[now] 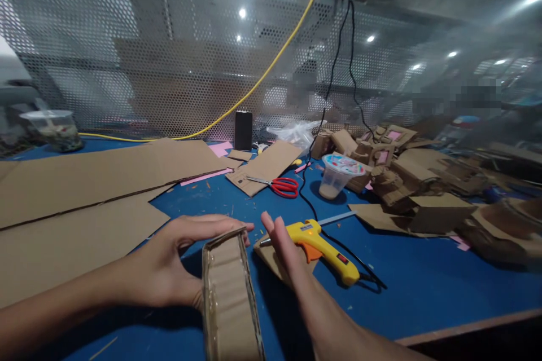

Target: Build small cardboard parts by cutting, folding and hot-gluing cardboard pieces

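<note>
My left hand (169, 262) grips a narrow cardboard piece (231, 299) with raised edges and shiny glue along its inner left side, thumb on the near left side and fingers over its far end. Just right of that piece, my right hand (292, 265) is held up with its fingers stretched out, holding nothing. Behind the right hand a yellow glue gun (324, 245) with an orange trigger lies on a small cardboard scrap (275, 262), a glue stick poking out of its back.
Large cardboard sheets (105, 180) cover the left of the blue table (406, 287). Red-handled scissors (283, 186) rest on cardboard at the centre. A lidded cup (334, 180), black cable and piled cardboard pieces (389, 180) stand to the right. A phone (243, 131) leans at the back.
</note>
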A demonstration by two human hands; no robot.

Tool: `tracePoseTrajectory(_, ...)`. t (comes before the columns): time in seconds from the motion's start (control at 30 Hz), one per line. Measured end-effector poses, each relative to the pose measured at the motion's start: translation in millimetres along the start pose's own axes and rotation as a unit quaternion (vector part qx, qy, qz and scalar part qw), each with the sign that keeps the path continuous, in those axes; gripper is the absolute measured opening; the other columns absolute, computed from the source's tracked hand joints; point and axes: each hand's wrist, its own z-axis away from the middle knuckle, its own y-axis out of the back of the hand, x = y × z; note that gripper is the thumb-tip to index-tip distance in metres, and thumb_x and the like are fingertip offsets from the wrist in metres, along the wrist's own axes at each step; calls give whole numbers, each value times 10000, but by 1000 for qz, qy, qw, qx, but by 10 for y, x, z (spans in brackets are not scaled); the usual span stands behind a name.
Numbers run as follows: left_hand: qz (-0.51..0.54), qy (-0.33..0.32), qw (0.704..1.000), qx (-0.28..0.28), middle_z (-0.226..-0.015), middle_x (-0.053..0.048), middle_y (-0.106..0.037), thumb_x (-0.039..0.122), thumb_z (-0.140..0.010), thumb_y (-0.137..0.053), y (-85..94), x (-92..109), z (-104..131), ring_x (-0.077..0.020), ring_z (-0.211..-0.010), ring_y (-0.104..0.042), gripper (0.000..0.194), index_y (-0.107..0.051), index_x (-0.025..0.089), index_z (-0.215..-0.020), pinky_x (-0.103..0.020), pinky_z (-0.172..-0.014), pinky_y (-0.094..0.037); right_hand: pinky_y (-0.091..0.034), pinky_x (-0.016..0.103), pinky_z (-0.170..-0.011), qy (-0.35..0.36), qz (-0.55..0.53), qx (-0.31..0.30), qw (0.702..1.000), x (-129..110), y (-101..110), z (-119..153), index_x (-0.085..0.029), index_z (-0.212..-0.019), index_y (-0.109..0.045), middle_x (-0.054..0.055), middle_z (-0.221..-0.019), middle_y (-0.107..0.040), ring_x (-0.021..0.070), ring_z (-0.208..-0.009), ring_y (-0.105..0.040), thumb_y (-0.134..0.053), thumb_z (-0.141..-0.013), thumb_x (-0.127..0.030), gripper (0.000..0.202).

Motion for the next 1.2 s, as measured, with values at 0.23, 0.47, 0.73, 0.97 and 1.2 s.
tracePoseTrajectory(0.23,45,12,999,-14,-1030,-37,-730,285,-759,-764,1,55,-63,-273,-1082,-685,362,-677,235,-1107,-317,-904,-559,-69,653,-1166,-6,0,11,1000,51,-69,0,-291,-1446,288,99,-1619,156,410,-1482,21,-895,-620,-445,1451)
tracePoseTrajectory(0.47,58,27,998,-22,-901,-43,-722,383,-746,-790,-17,42,-124,-215,-879,-697,300,-667,212,-961,-257,-752,-553,-128,656,-1167,-14,33,7,999,67,-61,-36,-265,-1484,229,121,-1641,46,415,-1488,-31,-846,-704,-385,1334)
tracePoseTrajectory(0.73,39,0,999,8,-898,-36,-733,394,-738,-796,1,73,-63,-193,-811,-687,335,-677,237,-1010,-276,-766,-537,-223,676,-1163,-24,309,282,908,160,214,574,-288,-1584,-187,105,-1618,-292,442,-1457,-277,-666,-826,-531,928)
tracePoseTrajectory(0.97,2,-3,1000,-5,-887,-55,-740,331,-698,-835,48,98,-37,-200,-786,-688,324,-674,204,-949,-355,-879,-529,-500,330,-656,-281,250,128,918,125,669,284,-187,-886,-711,100,-876,-733,249,-758,-660,-565,-872,-556,397)
tracePoseTrajectory(1.2,37,18,999,3,-885,-53,-723,265,-716,-817,57,35,86,-208,-838,-682,284,-682,189,-954,-313,-779,-544,-276,211,-484,-375,23,92,922,303,780,38,-171,-615,-544,-72,-517,-388,76,-491,-355,-630,-693,-266,150)
